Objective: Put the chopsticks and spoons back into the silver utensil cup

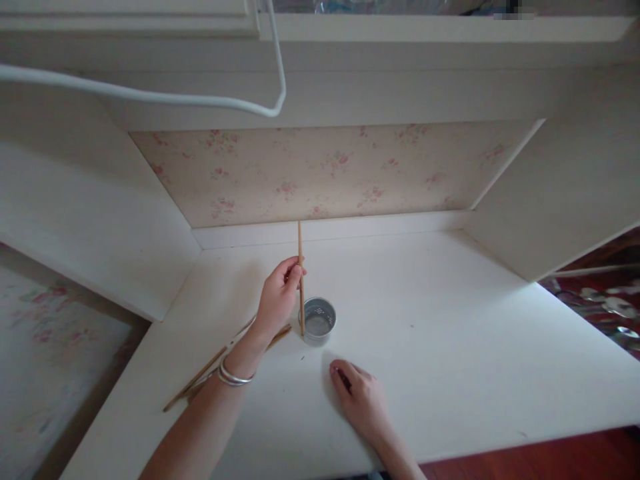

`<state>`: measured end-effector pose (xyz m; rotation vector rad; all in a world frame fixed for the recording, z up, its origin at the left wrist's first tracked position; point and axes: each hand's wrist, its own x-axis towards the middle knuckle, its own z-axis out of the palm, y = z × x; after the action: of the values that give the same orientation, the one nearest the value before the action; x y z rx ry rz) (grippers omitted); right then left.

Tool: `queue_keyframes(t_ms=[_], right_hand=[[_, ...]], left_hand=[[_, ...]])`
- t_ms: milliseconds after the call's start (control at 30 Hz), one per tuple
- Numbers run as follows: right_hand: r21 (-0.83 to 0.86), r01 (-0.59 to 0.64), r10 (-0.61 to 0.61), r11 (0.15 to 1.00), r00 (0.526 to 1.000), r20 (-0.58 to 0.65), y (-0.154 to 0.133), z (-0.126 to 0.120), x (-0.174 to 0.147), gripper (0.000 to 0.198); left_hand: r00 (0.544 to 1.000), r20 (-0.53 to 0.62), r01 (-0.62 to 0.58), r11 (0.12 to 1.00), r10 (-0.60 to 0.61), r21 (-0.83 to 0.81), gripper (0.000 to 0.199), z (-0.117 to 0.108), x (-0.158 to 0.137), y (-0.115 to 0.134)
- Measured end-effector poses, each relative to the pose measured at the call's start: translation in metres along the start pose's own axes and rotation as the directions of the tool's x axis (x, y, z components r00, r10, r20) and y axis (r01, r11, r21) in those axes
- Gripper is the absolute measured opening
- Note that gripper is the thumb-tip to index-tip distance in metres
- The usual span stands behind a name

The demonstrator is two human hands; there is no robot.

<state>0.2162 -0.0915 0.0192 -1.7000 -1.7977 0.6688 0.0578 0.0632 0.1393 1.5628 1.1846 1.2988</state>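
My left hand (pixel 281 297) pinches a wooden chopstick (pixel 301 303) near its middle. The chopstick stands upright, its lower end at the left side of a round grey metal holder (pixel 320 337) with perforations; whether that end is inside or just in front of the rim I cannot tell. More chopsticks (pixel 196 379) lie loosely on the white tabletop (pixel 425 360), partly hidden under my left forearm. My right hand (pixel 361 400) rests on the table in front of the holder, fingers loosely curled, with nothing visible in it.
White side panels (pixel 500 193) flank the tabletop, and floral wallpaper (pixel 340 173) covers the back. Overhead, a white bent tube or cable (pixel 200 100) crosses below a shelf (pixel 425 30). At the right, beyond the panel, are shiny objects (pixel 620 307). A reddish floor (pixel 550 457) shows below the front edge.
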Motion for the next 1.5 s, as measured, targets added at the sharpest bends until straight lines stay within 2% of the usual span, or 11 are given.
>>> queue_keyframes(t_ms=[100, 300, 600, 800, 933, 1133, 1267, 1367, 1500], right_hand=[[-0.001, 0.003, -0.003, 1.0, 1.0, 0.004, 0.0, 0.0, 0.0, 0.029], [-0.001, 0.008, -0.008, 1.0, 1.0, 0.02, 0.003, 0.003, 0.0, 0.03], [-0.013, -0.011, 0.011, 1.0, 0.999, 0.037, 0.002, 0.002, 0.0, 0.029], [-0.02, -0.004, 0.005, 1.0, 0.999, 0.036, 0.003, 0.002, 0.0, 0.029], [-0.018, -0.01, 0.01, 1.0, 0.999, 0.034, 0.004, 0.003, -0.001, 0.028], [-0.022, -0.006, 0.007, 1.0, 0.999, 0.033, 0.003, 0.002, -0.001, 0.029], [0.021, -0.021, 0.02, 1.0, 0.999, 0.033, 0.003, 0.003, -0.001, 0.03], [0.146, -0.078, 0.076, 0.986, 0.997, 0.02, 0.004, 0.004, -0.001, 0.031], [0.384, -0.172, 0.2, 0.907, 0.979, -0.034, -0.012, 0.003, 0.0, 0.035]], left_hand=[[1.0, -0.003, 0.012, 0.999, -0.012, -0.036, 0.038, 0.002, -0.001, 0.003], [0.999, -0.021, -0.039, 0.993, 0.037, -0.113, 0.03, 0.004, 0.011, 0.007], [0.987, 0.134, 0.062, 0.986, -0.084, 0.157, 0.028, 0.017, -0.009, -0.05], [0.986, 0.136, 0.056, 0.964, -0.094, 0.258, 0.032, 0.015, -0.018, -0.06], [0.981, 0.171, 0.044, 0.966, -0.089, 0.254, 0.031, 0.017, -0.02, -0.061], [0.983, 0.157, 0.067, 0.978, -0.098, 0.196, 0.032, 0.016, -0.025, -0.058], [0.984, 0.11, 0.13, 0.988, -0.138, 0.077, 0.04, 0.007, -0.04, -0.054], [0.989, 0.114, 0.096, 0.994, -0.09, -0.049, 0.054, 0.003, -0.06, -0.057], [0.989, 0.133, 0.093, 0.978, -0.069, -0.188, 0.08, 0.007, -0.085, -0.071]])
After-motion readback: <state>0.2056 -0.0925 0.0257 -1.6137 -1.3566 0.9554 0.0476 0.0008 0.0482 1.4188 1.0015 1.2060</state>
